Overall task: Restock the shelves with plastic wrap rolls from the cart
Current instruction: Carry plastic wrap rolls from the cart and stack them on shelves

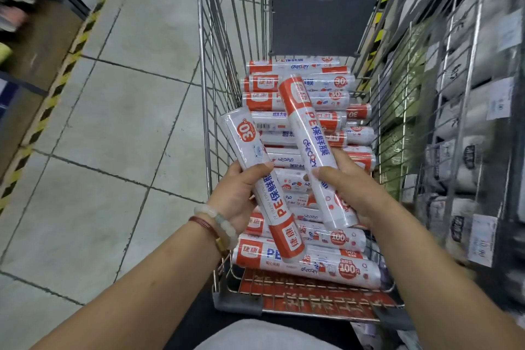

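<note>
Left hand point(237, 193) grasping one roll point(262, 182), right hand point(348, 187) grasping second roll point(315, 150), both above cart point(216, 111) stock. Risk: slick film slips; tilted rolls cross, knock, drop onto pile.

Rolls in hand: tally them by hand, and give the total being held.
Left hand: 1 roll
Right hand: 1 roll
Total held: 2, both lifted above the pile in the cart.
</note>
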